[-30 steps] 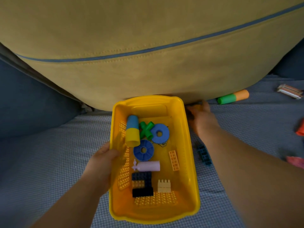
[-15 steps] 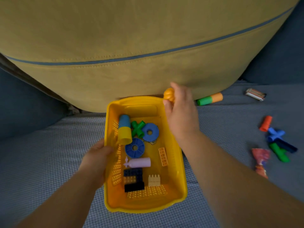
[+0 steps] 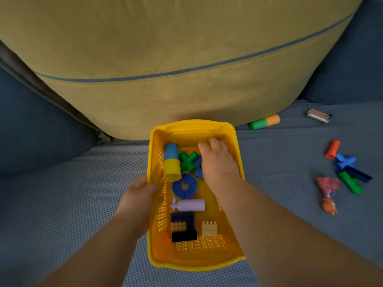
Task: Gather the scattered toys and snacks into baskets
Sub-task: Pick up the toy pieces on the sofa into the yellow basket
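A yellow basket (image 3: 192, 125) sits on the grey checked seat in front of me. My left hand (image 3: 138, 199) grips its left rim. My right hand (image 3: 217, 162) lies palm down inside the far end, fingers stretched out and partly covering a blue disc; nothing shows in it. Inside are a blue and yellow cup stack (image 3: 171, 162), a green cross (image 3: 188, 161), a second blue disc (image 3: 184, 185), a lilac bottle (image 3: 190, 205), dark bricks (image 3: 183, 226) and a beige brick (image 3: 209, 228).
A big mustard cushion (image 3: 165, 59) rises right behind the basket. On the seat to the right lie a green and orange tube (image 3: 264, 122), a wrapped snack bar (image 3: 318, 115), an orange-red tube (image 3: 333, 149), a blue cross (image 3: 345, 161), a green tube (image 3: 350, 182) and a red snack wrapper (image 3: 328, 192).
My right hand picked an orange piece from beside the basket, carried it over the far rim and has dropped down into the basket. The orange piece is out of sight now.
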The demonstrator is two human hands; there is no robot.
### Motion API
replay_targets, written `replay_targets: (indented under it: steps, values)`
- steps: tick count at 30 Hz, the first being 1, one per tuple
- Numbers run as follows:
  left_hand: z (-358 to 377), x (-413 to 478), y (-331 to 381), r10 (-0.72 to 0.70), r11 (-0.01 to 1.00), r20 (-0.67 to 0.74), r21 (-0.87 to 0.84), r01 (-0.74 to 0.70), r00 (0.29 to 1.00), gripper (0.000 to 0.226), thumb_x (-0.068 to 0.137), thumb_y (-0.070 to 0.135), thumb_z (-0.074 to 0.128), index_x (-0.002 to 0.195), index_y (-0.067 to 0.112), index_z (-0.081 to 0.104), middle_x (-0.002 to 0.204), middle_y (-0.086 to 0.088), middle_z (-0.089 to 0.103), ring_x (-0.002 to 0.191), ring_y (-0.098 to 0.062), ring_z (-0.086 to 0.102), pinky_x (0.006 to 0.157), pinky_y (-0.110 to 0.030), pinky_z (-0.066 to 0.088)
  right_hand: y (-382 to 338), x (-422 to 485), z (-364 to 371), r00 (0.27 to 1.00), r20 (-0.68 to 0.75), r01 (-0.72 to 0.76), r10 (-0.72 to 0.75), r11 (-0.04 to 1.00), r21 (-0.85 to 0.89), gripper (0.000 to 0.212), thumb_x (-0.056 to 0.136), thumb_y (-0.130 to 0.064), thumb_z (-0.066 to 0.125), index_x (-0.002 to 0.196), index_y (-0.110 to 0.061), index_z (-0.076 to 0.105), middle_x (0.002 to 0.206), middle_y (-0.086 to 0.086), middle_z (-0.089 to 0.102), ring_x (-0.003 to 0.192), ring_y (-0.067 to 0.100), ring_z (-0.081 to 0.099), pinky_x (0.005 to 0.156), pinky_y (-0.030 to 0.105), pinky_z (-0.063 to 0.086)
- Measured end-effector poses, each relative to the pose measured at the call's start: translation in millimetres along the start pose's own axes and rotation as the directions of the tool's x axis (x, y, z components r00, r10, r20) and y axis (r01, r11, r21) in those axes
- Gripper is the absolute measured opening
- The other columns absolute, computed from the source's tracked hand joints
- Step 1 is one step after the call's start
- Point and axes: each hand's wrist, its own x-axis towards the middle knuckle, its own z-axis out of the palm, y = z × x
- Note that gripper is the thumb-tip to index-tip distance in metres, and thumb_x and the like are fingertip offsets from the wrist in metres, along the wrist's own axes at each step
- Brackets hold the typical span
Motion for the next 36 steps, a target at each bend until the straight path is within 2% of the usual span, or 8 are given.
replay_targets:
  steps: [4,8,12,16,23,28,33,36]
  values:
    - [1,1,1,0.002,1.000,-0.015,-0.003,-0.002,1.000,0.025,0.092,0.005,0.051,0.104,0.017,0.069,0.094,-0.023,0.072,0.084,-0.042,0.068,0.078,-0.062,0.055,4,0,-18,0.987,-0.160,0.022,0.007,0.983,0.180,0.036,0.096,-0.020,0.048,0.132,-0.019,0.046,0.134,0.006,0.044,0.119,0.026,0.046,0.089,0.038,0.045]
    - [4,5,2,0.004,1.000,-0.017,0.001,-0.004,1.000,0.025,0.095,0.003,0.048,0.098,0.020,0.065,0.088,-0.018,0.071,0.073,-0.034,0.067,0.068,-0.044,0.056,37,-5,-45,0.878,-0.412,-0.035,0.244,0.890,0.454,0.032,0.096,-0.020,0.049,0.128,-0.016,0.053,0.125,0.005,0.054,0.111,0.020,0.055,0.086,0.031,0.045]
    - [2,11,-1,0.007,1.000,-0.028,0.006,-0.007,1.000,0.024,0.095,0.006,0.049,0.107,0.020,0.065,0.095,-0.020,0.072,0.077,-0.036,0.068,0.070,-0.048,0.057,80,-22,-16,0.908,-0.128,-0.307,0.398,0.842,0.444,0.039,0.098,-0.027,0.049,0.136,-0.017,0.045,0.134,0.007,0.046,0.116,0.023,0.052,0.090,0.035,0.045]
    - [-1,19,-6,0.011,1.000,-0.055,0.004,-0.011,0.998,0.024,0.095,0.006,0.048,0.100,0.022,0.065,0.075,-0.012,0.075,0.063,-0.031,0.071,0.059,-0.044,0.059,91,-39,32,0.913,0.159,-0.408,0.377,0.865,0.292,0.049,0.096,-0.030,0.052,0.142,-0.020,0.037,0.142,0.009,0.036,0.125,0.029,0.042,0.100,0.040,0.039]
    - [-9,23,-10,0.017,1.000,-0.061,0.022,-0.016,0.998,0.025,0.095,0.005,0.048,0.101,0.022,0.066,0.077,-0.013,0.076,0.063,-0.030,0.072,0.062,-0.044,0.058,83,-46,73,0.899,0.268,-0.409,0.346,0.883,0.232,0.049,0.094,-0.035,0.051,0.140,-0.036,0.035,0.136,0.004,0.031,0.127,0.026,0.030,0.100,0.045,0.041]
    - [-1,17,-11,0.008,1.000,-0.053,0.014,-0.007,0.999,0.025,0.094,0.005,0.050,0.107,0.020,0.065,0.095,-0.019,0.073,0.082,-0.038,0.070,0.078,-0.057,0.056,85,-44,40,0.869,0.042,-0.459,0.493,0.772,0.438,0.049,0.096,-0.019,0.050,0.143,-0.025,0.036,0.138,0.010,0.033,0.117,0.027,0.046,0.095,0.034,0.041]
    - [23,-1,-10,0.008,1.000,-0.023,0.013,-0.007,1.000,0.024,0.094,0.006,0.050,0.101,0.024,0.065,0.095,-0.015,0.072,0.085,-0.037,0.068,0.078,-0.053,0.057,61,-54,-29,0.827,-0.346,-0.180,0.443,0.793,0.582,0.047,0.094,-0.019,0.055,0.138,-0.025,0.043,0.130,0.005,0.039,0.107,0.016,0.051,0.083,0.019,0.038]
    - [39,-14,-7,0.016,0.999,0.000,0.032,-0.016,1.000,0.022,0.093,0.009,0.052,0.100,0.025,0.066,0.094,-0.015,0.073,0.087,-0.038,0.069,0.082,-0.059,0.055,39,-69,-38,0.925,-0.240,-0.146,0.293,0.861,0.486,0.047,0.094,-0.021,0.055,0.138,-0.028,0.041,0.129,0.003,0.039,0.108,0.018,0.051,0.082,0.023,0.042]
